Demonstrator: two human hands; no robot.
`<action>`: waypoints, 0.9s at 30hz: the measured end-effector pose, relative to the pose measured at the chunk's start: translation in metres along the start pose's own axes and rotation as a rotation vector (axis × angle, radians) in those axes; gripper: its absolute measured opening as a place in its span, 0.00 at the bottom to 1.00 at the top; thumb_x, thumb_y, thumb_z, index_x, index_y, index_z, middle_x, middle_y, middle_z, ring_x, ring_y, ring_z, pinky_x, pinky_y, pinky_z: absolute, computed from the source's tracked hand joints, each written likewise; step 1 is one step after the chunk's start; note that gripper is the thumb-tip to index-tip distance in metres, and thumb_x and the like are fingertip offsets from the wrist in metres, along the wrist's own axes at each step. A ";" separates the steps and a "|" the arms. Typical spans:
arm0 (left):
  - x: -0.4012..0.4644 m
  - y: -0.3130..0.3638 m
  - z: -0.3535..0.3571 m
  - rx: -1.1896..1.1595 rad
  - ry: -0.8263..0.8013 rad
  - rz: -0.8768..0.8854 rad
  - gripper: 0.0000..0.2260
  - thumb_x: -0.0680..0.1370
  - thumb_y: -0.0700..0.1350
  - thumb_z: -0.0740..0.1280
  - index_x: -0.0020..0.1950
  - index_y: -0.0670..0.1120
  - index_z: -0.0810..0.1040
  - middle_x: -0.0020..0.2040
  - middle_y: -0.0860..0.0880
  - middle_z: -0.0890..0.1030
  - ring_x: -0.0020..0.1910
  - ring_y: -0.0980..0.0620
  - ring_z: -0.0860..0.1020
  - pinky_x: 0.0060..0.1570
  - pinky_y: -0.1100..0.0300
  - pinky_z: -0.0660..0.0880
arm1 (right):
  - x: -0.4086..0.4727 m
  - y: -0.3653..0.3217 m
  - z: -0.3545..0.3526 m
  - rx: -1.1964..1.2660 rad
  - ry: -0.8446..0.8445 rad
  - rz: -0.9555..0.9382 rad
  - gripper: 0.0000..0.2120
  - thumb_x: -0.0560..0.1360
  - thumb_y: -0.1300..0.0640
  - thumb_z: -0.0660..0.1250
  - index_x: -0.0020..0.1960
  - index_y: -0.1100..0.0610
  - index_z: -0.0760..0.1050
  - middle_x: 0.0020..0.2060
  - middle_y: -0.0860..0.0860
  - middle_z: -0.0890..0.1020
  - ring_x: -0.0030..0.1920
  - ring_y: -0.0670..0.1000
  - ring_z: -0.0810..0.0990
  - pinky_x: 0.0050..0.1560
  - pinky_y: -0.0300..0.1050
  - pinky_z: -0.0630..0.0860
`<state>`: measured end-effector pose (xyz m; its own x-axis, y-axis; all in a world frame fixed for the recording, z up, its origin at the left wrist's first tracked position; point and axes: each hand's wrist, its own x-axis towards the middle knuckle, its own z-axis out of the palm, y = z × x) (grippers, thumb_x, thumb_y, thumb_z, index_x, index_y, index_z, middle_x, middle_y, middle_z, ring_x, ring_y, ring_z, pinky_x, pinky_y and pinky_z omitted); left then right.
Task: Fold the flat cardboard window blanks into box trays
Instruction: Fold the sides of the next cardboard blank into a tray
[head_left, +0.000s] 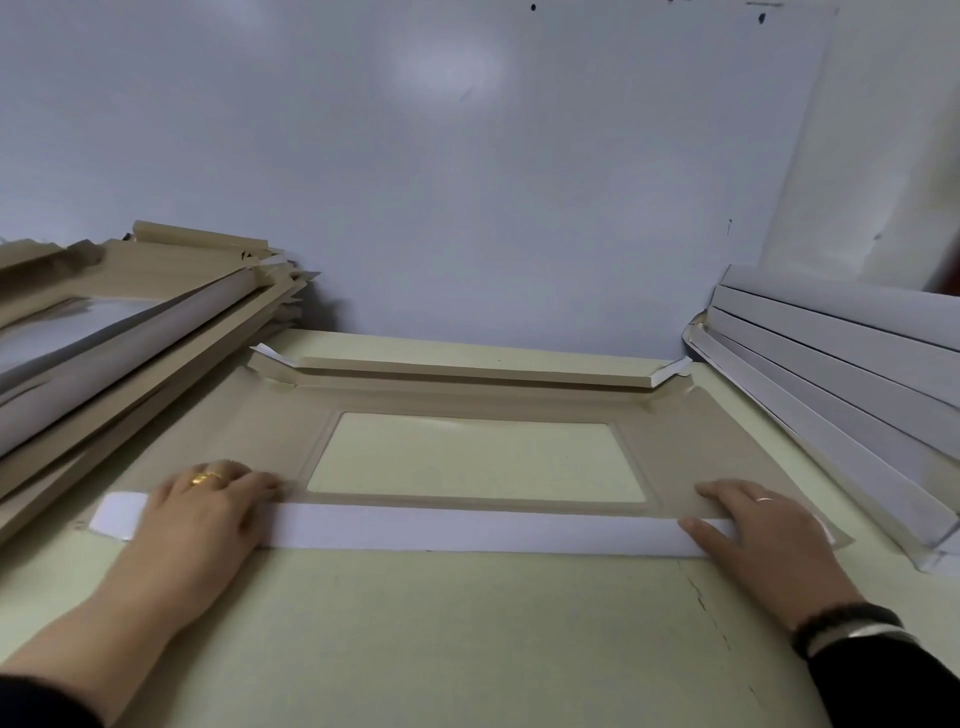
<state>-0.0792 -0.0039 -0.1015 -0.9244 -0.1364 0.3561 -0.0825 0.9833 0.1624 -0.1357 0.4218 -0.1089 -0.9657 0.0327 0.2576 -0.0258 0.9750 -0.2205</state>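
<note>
Blank tan w/ window, near flap folded white-side up.

You've got soft, even indoor light, a faint glare patch on the wall, weak shadows, slight overall softness, and strong wide-angle bending at the frame edges.

Gold ring, thin ring, dark bracelet, black sleeves

Pale table bears window blank, two side stacks.
</note>
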 end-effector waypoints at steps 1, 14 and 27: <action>-0.002 0.013 0.001 -0.021 0.006 0.089 0.13 0.73 0.37 0.61 0.51 0.43 0.83 0.49 0.42 0.82 0.48 0.36 0.79 0.51 0.45 0.73 | -0.001 -0.007 0.000 -0.024 0.013 -0.057 0.17 0.76 0.54 0.63 0.64 0.53 0.72 0.64 0.50 0.74 0.65 0.51 0.70 0.66 0.47 0.61; -0.003 0.100 0.035 -0.096 -0.321 0.255 0.22 0.80 0.58 0.44 0.75 0.61 0.48 0.76 0.61 0.46 0.74 0.60 0.42 0.71 0.59 0.38 | -0.025 -0.122 0.028 0.084 -0.289 -0.596 0.25 0.80 0.43 0.47 0.75 0.45 0.49 0.75 0.40 0.49 0.74 0.41 0.44 0.72 0.43 0.38; 0.012 -0.002 0.013 -0.082 -0.308 -0.233 0.22 0.78 0.61 0.51 0.73 0.62 0.56 0.76 0.54 0.54 0.75 0.50 0.51 0.71 0.54 0.47 | 0.006 -0.008 0.010 0.107 -0.267 -0.032 0.25 0.80 0.45 0.51 0.75 0.49 0.52 0.75 0.46 0.51 0.75 0.48 0.49 0.71 0.42 0.48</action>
<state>-0.0950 -0.0058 -0.1098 -0.9538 -0.3003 0.0102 -0.2852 0.9155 0.2836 -0.1435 0.4122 -0.1150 -0.9974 -0.0708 0.0124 -0.0710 0.9453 -0.3183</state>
